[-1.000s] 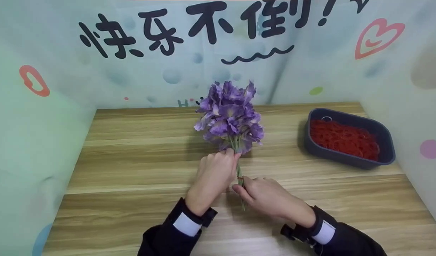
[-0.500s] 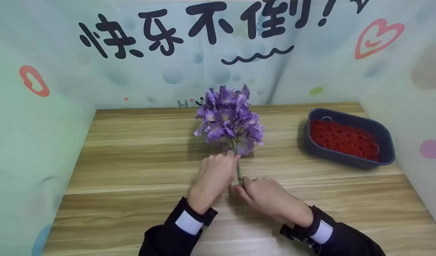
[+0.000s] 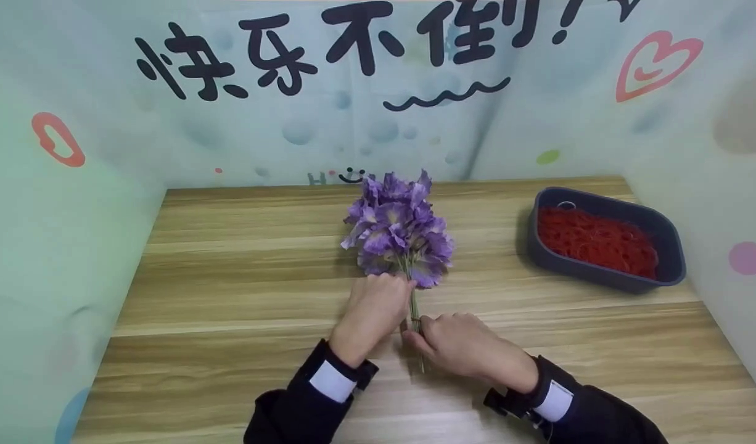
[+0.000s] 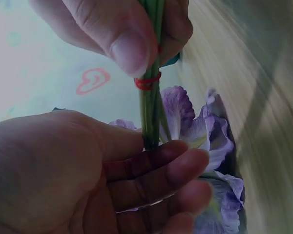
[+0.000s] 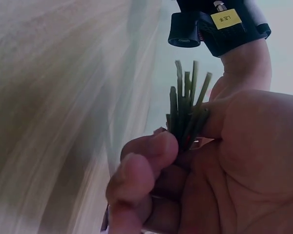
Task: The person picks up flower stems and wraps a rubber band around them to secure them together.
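A bunch of purple artificial flowers [image 3: 396,228] points away from me over the wooden table. Just below the blooms my left hand [image 3: 378,305] grips the green stems [image 4: 150,109] between thumb and curled fingers. Lower down, my right hand [image 3: 467,345] pinches the same stems near their cut ends [image 5: 185,97]. A red rubber band [image 4: 147,81] is wound round the stems between the two hands, right by the right thumb in the left wrist view. Several uneven stem ends stick out past the right fingers.
At the right back of the table [image 3: 230,296] stands a dark blue tray [image 3: 600,280] holding many red rubber bands [image 3: 594,240]. A printed fabric screen [image 3: 279,142] surrounds the table at the back and sides.
Both hands have drawn the bouquet slightly toward me, so the blooms sit lower in the head view. The grips on the stems look the same; the tray has stayed put.
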A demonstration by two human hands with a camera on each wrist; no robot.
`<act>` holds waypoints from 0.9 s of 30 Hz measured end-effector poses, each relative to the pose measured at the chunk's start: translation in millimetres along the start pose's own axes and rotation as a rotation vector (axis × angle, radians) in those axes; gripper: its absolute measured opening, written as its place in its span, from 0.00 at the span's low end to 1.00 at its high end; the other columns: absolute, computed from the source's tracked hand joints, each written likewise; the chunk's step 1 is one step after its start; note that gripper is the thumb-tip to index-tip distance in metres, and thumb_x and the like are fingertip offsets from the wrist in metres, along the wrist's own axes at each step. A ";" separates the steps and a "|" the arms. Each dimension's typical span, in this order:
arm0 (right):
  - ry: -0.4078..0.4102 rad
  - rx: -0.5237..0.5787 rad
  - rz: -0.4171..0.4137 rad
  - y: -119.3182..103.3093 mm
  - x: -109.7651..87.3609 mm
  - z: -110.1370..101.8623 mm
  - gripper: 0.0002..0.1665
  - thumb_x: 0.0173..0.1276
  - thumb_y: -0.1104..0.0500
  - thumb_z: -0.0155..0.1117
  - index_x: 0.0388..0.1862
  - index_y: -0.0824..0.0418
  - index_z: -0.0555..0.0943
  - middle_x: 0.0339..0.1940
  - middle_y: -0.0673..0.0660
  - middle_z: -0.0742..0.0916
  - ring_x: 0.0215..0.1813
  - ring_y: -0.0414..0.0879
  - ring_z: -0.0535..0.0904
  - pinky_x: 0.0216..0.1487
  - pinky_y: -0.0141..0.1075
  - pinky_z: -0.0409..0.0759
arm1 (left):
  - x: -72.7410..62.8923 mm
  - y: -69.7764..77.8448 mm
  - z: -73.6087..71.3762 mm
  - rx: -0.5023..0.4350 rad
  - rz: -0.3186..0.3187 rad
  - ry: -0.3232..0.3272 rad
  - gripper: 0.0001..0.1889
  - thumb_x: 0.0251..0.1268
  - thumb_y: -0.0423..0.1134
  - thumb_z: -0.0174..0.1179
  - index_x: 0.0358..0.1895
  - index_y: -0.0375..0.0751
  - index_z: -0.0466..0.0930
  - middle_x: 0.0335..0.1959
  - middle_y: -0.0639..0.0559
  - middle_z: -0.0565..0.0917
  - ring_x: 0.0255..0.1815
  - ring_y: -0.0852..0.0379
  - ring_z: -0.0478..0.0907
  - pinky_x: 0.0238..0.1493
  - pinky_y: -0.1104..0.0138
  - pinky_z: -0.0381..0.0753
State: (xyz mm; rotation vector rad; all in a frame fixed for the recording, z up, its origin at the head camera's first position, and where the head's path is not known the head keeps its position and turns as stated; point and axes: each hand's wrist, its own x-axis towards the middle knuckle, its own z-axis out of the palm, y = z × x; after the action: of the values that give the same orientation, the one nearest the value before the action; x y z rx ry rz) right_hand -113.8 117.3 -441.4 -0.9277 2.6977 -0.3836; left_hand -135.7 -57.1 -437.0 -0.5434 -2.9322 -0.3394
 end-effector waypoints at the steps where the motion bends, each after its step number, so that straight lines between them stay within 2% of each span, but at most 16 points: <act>1: -0.012 0.001 0.007 0.1 0.5 0.3 0.25 0.85 0.43 0.50 0.29 0.57 0.76 0.21 0.56 0.80 0.25 0.59 0.82 0.28 0.55 0.80 | 0.2 -0.1 0.8 -0.002 0.000 -0.012 0.22 0.83 0.46 0.55 0.25 0.41 0.81 0.24 0.46 0.87 0.24 0.46 0.86 0.23 0.58 0.82; 12: -0.122 -0.028 0.019 2.6 -1.0 1.4 0.28 0.83 0.38 0.53 0.24 0.52 0.72 0.19 0.54 0.79 0.25 0.58 0.83 0.30 0.55 0.81 | 1.7 0.3 5.2 -0.049 -0.047 -0.159 0.27 0.84 0.49 0.54 0.19 0.44 0.75 0.26 0.45 0.88 0.27 0.45 0.86 0.27 0.56 0.85; 19: -0.167 -0.039 0.034 2.1 -1.8 1.3 0.30 0.81 0.36 0.55 0.20 0.50 0.69 0.19 0.55 0.81 0.27 0.60 0.84 0.34 0.57 0.83 | 1.5 0.4 6.2 -0.069 -0.061 -0.203 0.27 0.83 0.52 0.55 0.19 0.44 0.76 0.23 0.47 0.85 0.23 0.49 0.82 0.25 0.59 0.81; 24: -0.181 -0.023 0.034 1.8 -1.7 1.8 0.30 0.80 0.35 0.56 0.20 0.50 0.70 0.19 0.53 0.80 0.26 0.57 0.83 0.34 0.55 0.82 | 1.6 0.9 6.0 -0.054 -0.072 -0.227 0.26 0.83 0.53 0.55 0.22 0.43 0.81 0.25 0.47 0.86 0.23 0.49 0.82 0.25 0.59 0.81; 27: -0.181 -0.018 0.034 1.4 -1.9 1.6 0.30 0.80 0.35 0.56 0.20 0.50 0.70 0.19 0.53 0.80 0.26 0.56 0.83 0.34 0.55 0.82 | 1.8 0.8 5.9 -0.058 -0.069 -0.234 0.26 0.83 0.53 0.55 0.21 0.44 0.80 0.24 0.48 0.85 0.22 0.50 0.80 0.23 0.61 0.79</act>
State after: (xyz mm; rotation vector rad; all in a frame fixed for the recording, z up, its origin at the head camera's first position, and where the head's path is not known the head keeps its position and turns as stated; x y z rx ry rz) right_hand -112.6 119.3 -443.1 -0.8753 2.5528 -0.2552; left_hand -137.6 -54.3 -442.2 -0.5241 -3.1813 -0.3955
